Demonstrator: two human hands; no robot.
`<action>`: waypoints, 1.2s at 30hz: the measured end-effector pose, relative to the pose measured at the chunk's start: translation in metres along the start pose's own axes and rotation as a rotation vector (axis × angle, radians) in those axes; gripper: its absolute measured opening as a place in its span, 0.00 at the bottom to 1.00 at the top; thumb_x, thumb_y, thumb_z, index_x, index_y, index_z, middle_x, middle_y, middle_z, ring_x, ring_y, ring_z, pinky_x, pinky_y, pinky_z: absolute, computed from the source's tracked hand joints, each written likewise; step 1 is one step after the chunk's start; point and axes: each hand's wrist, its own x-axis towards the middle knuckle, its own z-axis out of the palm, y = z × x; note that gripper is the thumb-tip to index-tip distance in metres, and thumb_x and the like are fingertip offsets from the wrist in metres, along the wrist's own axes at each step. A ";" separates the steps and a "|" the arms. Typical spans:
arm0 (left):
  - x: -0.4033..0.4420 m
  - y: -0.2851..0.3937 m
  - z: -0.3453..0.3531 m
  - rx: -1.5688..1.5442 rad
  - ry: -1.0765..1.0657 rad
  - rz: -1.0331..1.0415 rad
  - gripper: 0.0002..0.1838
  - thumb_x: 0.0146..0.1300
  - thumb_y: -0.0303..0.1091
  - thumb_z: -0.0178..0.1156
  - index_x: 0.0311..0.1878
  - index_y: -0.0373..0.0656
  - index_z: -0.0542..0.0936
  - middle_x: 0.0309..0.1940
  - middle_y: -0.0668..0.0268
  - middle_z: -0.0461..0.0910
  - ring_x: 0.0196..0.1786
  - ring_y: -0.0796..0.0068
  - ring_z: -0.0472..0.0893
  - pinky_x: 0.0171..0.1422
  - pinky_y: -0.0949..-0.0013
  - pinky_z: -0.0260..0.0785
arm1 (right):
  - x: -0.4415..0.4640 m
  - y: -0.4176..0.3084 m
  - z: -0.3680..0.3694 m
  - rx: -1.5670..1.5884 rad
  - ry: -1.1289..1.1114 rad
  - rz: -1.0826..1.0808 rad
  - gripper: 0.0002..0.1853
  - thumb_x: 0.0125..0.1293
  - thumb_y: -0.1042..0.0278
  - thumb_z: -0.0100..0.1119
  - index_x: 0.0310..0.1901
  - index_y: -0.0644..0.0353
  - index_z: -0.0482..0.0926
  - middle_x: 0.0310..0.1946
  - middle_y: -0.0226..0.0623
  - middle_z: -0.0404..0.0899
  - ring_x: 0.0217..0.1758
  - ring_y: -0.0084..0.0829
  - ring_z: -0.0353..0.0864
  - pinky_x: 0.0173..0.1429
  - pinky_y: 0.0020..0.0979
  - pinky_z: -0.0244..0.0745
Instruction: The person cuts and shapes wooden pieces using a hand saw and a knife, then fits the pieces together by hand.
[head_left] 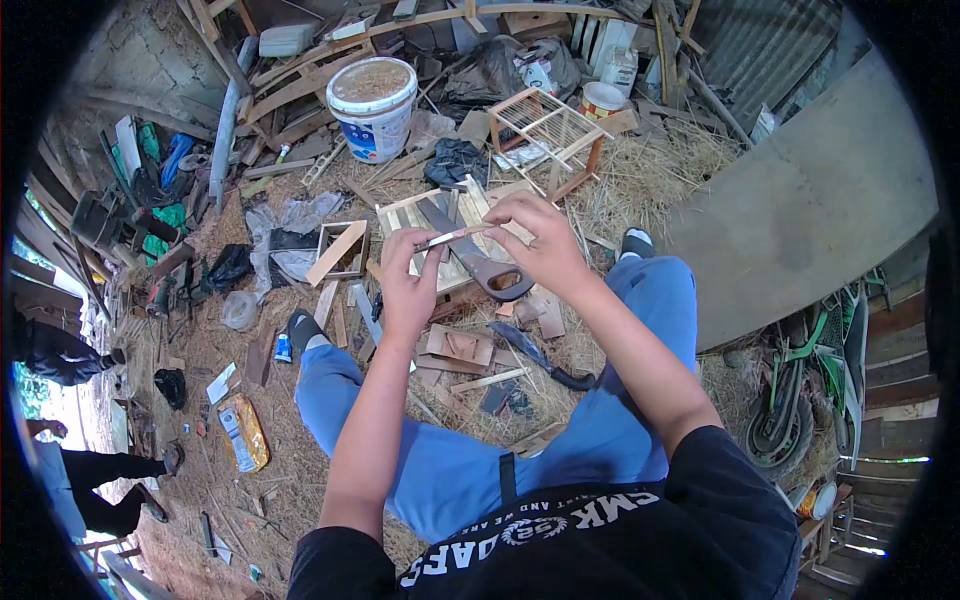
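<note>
Between my two hands is a thin wooden strip, seen nearly edge-on. My left hand pinches its left end between thumb and fingers. At the other end, my right hand grips it with thumb and fingertips. Beneath the strip, a hand saw with a brown handle lies across a slatted wooden crate, partly hidden by my hands. A curved blade with a black handle rests on the ground between my legs, close to a small wooden box.
Wood scraps and straw cover the ground. A white bucket and a slatted wooden frame stand ahead. A large flat board leans at the right, near a green motorbike. Other people's legs show at the left.
</note>
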 end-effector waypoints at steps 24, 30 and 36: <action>-0.002 0.004 0.017 -0.050 -0.090 0.013 0.14 0.68 0.21 0.69 0.56 0.37 0.85 0.49 0.57 0.84 0.52 0.62 0.86 0.59 0.64 0.77 | -0.010 0.023 -0.002 0.071 0.006 0.069 0.11 0.71 0.74 0.68 0.53 0.63 0.83 0.46 0.38 0.85 0.50 0.33 0.87 0.57 0.35 0.79; -0.008 -0.006 0.024 -0.345 -0.153 -0.273 0.24 0.73 0.25 0.68 0.70 0.39 0.81 0.50 0.63 0.84 0.53 0.76 0.83 0.61 0.69 0.76 | -0.007 0.045 -0.003 0.365 -0.068 0.372 0.12 0.75 0.73 0.64 0.57 0.66 0.83 0.48 0.34 0.87 0.51 0.22 0.84 0.57 0.29 0.79; -0.008 -0.009 0.027 -0.366 -0.231 -0.352 0.26 0.73 0.26 0.68 0.72 0.38 0.78 0.50 0.66 0.82 0.53 0.77 0.81 0.62 0.71 0.74 | 0.006 0.059 -0.008 0.445 -0.210 0.561 0.12 0.76 0.67 0.67 0.52 0.68 0.84 0.40 0.30 0.86 0.43 0.16 0.84 0.49 0.24 0.80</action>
